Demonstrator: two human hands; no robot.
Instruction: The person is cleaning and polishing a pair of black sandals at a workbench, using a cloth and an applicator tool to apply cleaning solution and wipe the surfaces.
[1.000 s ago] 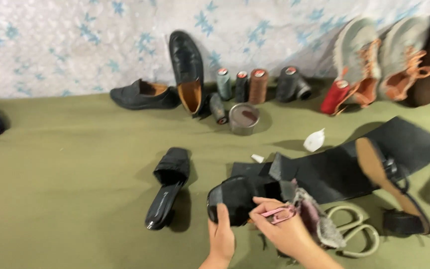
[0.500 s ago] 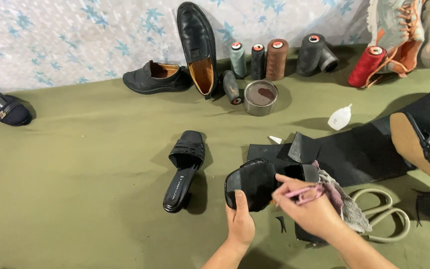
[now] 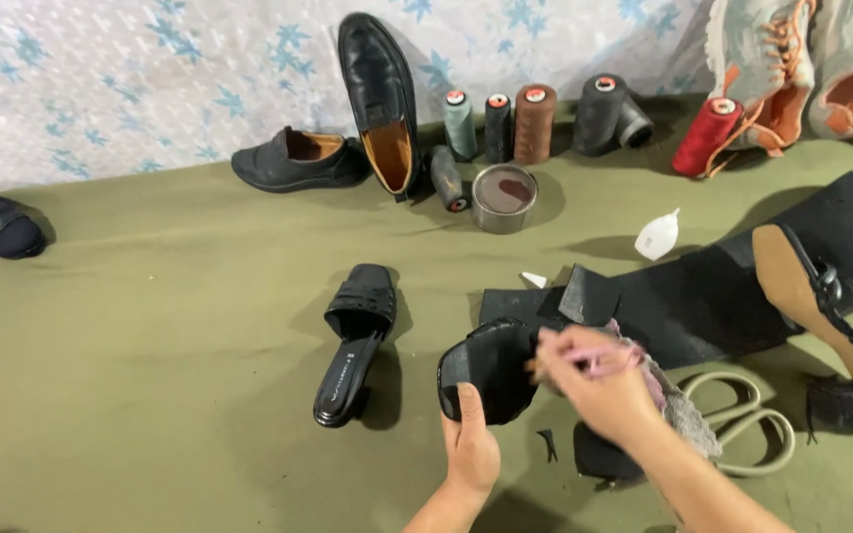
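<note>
Left hand [image 3: 469,446] gripping a black sandal [image 3: 491,367] by its edge; right hand [image 3: 594,385], blurred, over it with a pinkish rag [image 3: 663,390]. Matching sandal [image 3: 352,341] lying nearby on olive cloth [image 3: 150,395]; scissors [image 3: 742,424] just beside.

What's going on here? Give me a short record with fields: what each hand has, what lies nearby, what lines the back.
Left hand: holds a black sandal from below
Right hand: on the sandal's top, with a pinkish cloth; blurred
Beside: matching black sandal on the olive cloth
Right: scissors, black sheet
Back: thread cones, round tin, black loafers
</note>
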